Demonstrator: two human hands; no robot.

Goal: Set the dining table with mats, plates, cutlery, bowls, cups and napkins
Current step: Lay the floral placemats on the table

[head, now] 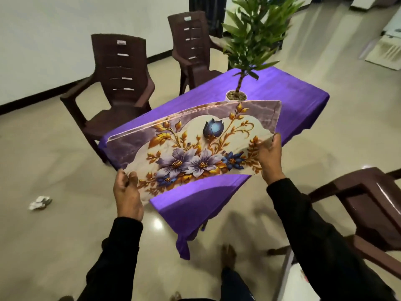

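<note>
Mats (195,144), a thin flexible stack sagging above the table (282,88); left hand (128,192) and right hand (269,157) each keep a pinching grip on a near corner, which looks apt.

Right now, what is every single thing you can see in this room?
Mats: a stack, count unclear, floral purple, white and gold, held above the table.
Table: one, covered with a purple cloth, in the middle.
Potted plant: one, green in a white pot, on the table's far part.
Chairs: three, dark brown, two beyond the table on the left, one at near right.
Crumpled paper: one, white, on the floor at left.
Floor: shiny beige tiles.
Left hand: grips the stack's near left corner, black sleeve.
Right hand: grips the stack's right edge, black sleeve.
</note>
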